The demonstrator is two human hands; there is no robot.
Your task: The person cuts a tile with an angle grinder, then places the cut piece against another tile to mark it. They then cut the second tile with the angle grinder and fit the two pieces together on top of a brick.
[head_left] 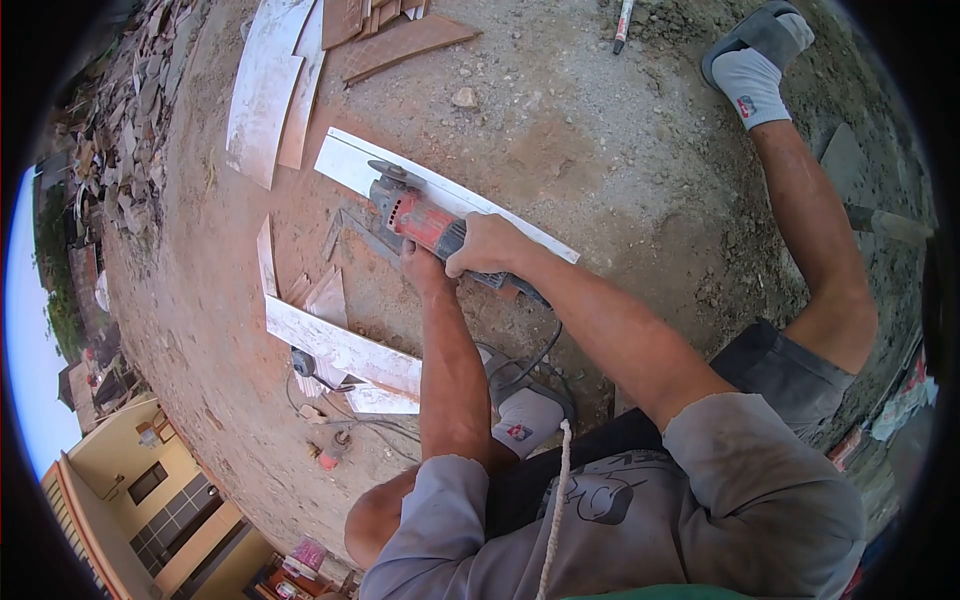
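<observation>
My left hand [424, 268] and right hand [490, 245] both grip the red grinder [422, 220] over a white tile strip [455, 198] — bare, dusty ground [610, 150] beneath, open yard (a yellow building [118, 462] off left).

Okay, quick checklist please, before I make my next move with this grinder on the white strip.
1. Both hands on the grinder: ok. Left hand and right hand both grip it.
2. Hand protection: not ok. Both hands are bare.
3. Disc stopped or spinning: cannot tell from a still picture.
4. White strip held down: not ok, it seems. It lies at ground level with no clamp, hand or foot visible on it.
5. Cord clear: probably not ok. It trails from the grinder's rear towards the left foot.
</observation>
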